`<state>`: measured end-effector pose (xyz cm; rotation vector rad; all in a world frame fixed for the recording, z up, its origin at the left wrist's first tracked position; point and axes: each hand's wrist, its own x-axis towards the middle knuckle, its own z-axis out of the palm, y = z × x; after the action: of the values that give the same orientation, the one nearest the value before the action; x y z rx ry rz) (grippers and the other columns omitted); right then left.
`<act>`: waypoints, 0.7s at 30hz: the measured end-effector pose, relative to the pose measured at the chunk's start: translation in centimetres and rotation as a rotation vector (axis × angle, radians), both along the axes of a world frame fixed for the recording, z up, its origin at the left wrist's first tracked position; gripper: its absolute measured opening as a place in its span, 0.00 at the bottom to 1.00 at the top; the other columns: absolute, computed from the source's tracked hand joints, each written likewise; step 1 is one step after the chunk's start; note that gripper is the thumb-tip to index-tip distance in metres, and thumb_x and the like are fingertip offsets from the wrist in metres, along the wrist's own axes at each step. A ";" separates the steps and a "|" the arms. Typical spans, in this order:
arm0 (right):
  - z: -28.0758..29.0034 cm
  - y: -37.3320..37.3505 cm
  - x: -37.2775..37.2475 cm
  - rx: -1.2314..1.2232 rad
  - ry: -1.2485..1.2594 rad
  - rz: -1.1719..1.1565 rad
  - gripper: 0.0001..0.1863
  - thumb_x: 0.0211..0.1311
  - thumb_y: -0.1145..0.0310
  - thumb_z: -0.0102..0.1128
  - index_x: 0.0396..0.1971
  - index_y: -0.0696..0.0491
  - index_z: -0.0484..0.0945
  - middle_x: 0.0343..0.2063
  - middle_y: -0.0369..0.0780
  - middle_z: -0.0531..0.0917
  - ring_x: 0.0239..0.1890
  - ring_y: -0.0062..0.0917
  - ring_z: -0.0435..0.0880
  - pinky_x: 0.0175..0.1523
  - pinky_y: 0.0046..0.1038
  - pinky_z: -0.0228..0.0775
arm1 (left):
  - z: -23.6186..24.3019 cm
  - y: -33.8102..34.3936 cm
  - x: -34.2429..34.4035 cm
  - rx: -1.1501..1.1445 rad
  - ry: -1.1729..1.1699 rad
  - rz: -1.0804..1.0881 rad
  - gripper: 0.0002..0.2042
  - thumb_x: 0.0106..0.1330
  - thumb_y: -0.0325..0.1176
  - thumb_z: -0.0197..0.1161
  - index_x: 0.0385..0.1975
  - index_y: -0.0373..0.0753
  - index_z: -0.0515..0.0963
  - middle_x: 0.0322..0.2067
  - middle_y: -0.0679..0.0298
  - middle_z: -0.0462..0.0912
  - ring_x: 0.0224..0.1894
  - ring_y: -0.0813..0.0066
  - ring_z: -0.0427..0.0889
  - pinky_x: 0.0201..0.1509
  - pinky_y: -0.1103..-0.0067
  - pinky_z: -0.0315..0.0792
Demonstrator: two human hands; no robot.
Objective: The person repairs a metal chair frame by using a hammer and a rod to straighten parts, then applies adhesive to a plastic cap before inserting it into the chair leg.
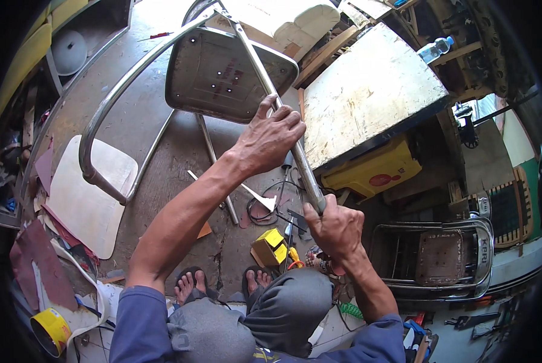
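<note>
Above the workshop floor [162, 157]: chair frame [132, 78] held.
Left hand [271, 136] and right hand [334, 227] wrapped tight around its chrome tube [301, 163]; steady two-handed bracing probably suited it.

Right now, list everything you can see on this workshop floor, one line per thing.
chair frame: one, silver metal tube, lying across the floor, held by both hands
seat pan: one, grey metal, fixed to the frame, underside up
plywood seat board: one, pale, floor at left
work table: one, worn white top, upper right
water bottle: one, clear with blue cap, beyond the table
yellow crate: one, under the table
small yellow box: one, floor by the feet
tape roll: one, yellow, lower left
folded chair: one, chrome, right
left hand: fingers round the tube
right hand: gripping the tube's end
feet: two, in sandals
</note>
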<state>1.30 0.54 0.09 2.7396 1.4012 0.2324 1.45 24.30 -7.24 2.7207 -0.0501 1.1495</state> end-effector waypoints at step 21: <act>-2.7 -1.2 -0.2 0.712 1.067 -0.189 0.37 0.69 0.34 0.48 0.49 0.59 0.76 0.19 0.34 0.78 0.18 0.18 0.80 0.25 0.21 0.70 | 0.9 -0.3 -0.9 0.006 0.058 -0.027 0.11 0.58 0.24 0.56 0.41 0.39 0.75 0.43 0.62 0.77 0.59 0.66 0.74 0.72 0.56 0.48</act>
<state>1.08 -0.61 -2.61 3.7987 1.3032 -1.1150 0.53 23.99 -6.29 2.7484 -0.0817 1.0646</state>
